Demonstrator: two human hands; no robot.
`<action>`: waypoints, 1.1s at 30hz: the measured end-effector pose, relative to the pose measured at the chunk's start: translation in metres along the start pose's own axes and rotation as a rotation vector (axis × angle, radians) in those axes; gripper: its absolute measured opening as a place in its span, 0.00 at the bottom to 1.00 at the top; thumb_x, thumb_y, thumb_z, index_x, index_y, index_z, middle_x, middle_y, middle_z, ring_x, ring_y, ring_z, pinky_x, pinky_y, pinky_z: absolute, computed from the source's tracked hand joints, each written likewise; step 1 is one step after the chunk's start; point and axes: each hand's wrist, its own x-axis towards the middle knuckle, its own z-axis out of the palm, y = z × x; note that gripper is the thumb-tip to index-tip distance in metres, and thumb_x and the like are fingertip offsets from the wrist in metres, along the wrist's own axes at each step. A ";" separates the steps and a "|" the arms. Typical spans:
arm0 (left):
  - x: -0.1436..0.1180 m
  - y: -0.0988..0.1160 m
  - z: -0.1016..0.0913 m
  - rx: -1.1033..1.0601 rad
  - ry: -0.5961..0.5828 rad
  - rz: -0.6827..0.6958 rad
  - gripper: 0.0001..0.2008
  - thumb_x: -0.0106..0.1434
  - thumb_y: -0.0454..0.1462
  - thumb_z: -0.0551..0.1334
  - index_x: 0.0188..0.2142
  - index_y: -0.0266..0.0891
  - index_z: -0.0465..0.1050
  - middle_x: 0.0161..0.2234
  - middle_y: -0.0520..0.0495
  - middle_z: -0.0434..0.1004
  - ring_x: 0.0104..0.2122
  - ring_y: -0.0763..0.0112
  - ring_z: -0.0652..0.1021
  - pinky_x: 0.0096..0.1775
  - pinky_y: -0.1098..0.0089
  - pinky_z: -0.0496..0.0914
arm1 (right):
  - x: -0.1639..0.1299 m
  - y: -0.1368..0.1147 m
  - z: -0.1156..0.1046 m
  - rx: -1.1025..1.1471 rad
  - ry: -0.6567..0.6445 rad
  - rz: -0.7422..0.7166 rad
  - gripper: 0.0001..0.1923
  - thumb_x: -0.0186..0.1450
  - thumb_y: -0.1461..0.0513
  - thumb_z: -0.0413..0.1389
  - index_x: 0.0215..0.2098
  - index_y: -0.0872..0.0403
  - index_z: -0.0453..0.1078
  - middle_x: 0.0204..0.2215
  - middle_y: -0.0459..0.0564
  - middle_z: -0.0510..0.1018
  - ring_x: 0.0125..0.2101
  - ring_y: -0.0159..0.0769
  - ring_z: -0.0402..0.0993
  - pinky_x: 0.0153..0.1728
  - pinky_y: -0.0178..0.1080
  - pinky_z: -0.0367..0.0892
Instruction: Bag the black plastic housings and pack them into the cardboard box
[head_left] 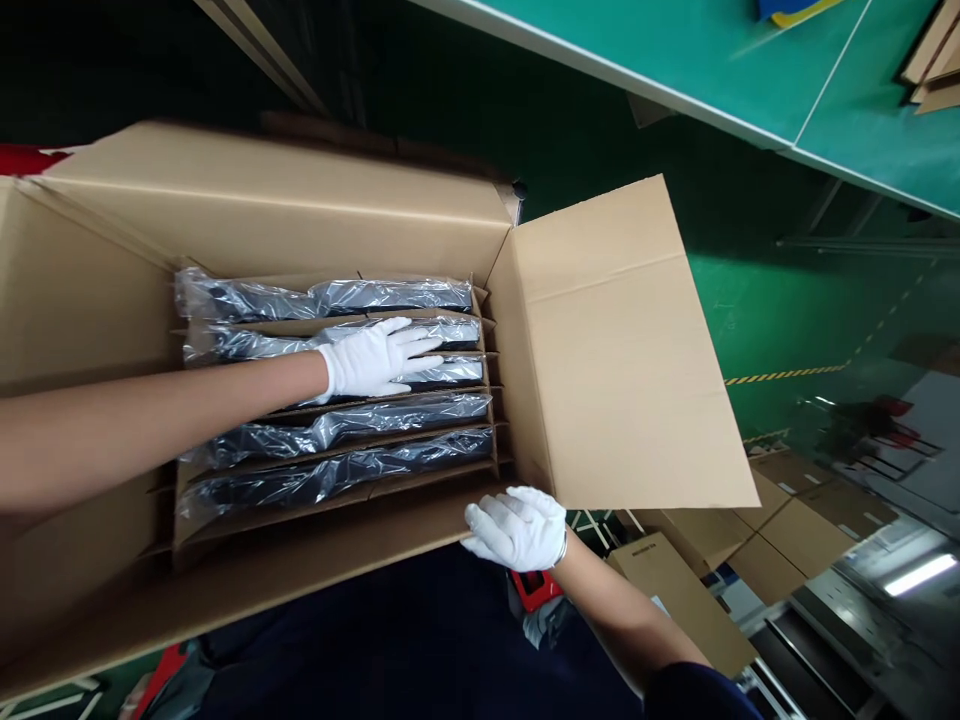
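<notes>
A large cardboard box stands before me with its top flaps folded out. Inside, cardboard dividers separate several dark flat items in clear plastic bags, such as the bagged item nearest me. My left hand, in a white glove, lies flat across the middle bagged items with its fingers spread. What the items are cannot be made out through the plastic. At the near right corner, my white-gloved right hand has its fingers curled over the rim of the box, beside the right-hand flap.
A green-topped table runs along the upper right, with folded cardboard on its far end. Further cartons stand at the lower right. Yellow-black tape marks the green floor. Something red hangs just below my right hand.
</notes>
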 end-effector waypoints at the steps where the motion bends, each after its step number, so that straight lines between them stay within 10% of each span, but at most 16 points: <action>1: -0.001 0.001 0.003 0.013 0.000 -0.016 0.33 0.66 0.45 0.58 0.70 0.48 0.59 0.70 0.40 0.60 0.70 0.46 0.59 0.69 0.43 0.41 | -0.001 0.000 0.000 -0.004 -0.003 0.002 0.18 0.71 0.50 0.58 0.48 0.56 0.73 0.32 0.49 0.82 0.34 0.32 0.77 0.46 0.38 0.68; 11: 0.007 -0.015 0.006 0.051 0.024 -0.029 0.31 0.66 0.42 0.59 0.68 0.45 0.62 0.71 0.39 0.59 0.70 0.49 0.60 0.70 0.48 0.43 | 0.005 0.000 0.000 -0.004 0.043 0.044 0.14 0.74 0.53 0.53 0.44 0.54 0.73 0.30 0.45 0.82 0.31 0.29 0.75 0.48 0.37 0.66; 21: -0.010 0.046 0.004 -0.009 -0.037 0.072 0.36 0.62 0.47 0.63 0.68 0.43 0.62 0.71 0.36 0.58 0.70 0.47 0.59 0.69 0.45 0.42 | 0.011 0.004 -0.003 -0.005 0.060 -0.002 0.15 0.74 0.53 0.54 0.44 0.56 0.74 0.31 0.46 0.82 0.34 0.30 0.75 0.50 0.37 0.65; 33: -0.002 0.028 0.012 -0.069 -0.072 0.048 0.33 0.64 0.40 0.61 0.69 0.45 0.62 0.72 0.39 0.57 0.70 0.51 0.60 0.69 0.50 0.45 | 0.002 0.002 0.003 -0.049 0.038 0.003 0.15 0.73 0.51 0.54 0.43 0.52 0.75 0.31 0.44 0.82 0.32 0.29 0.74 0.53 0.37 0.63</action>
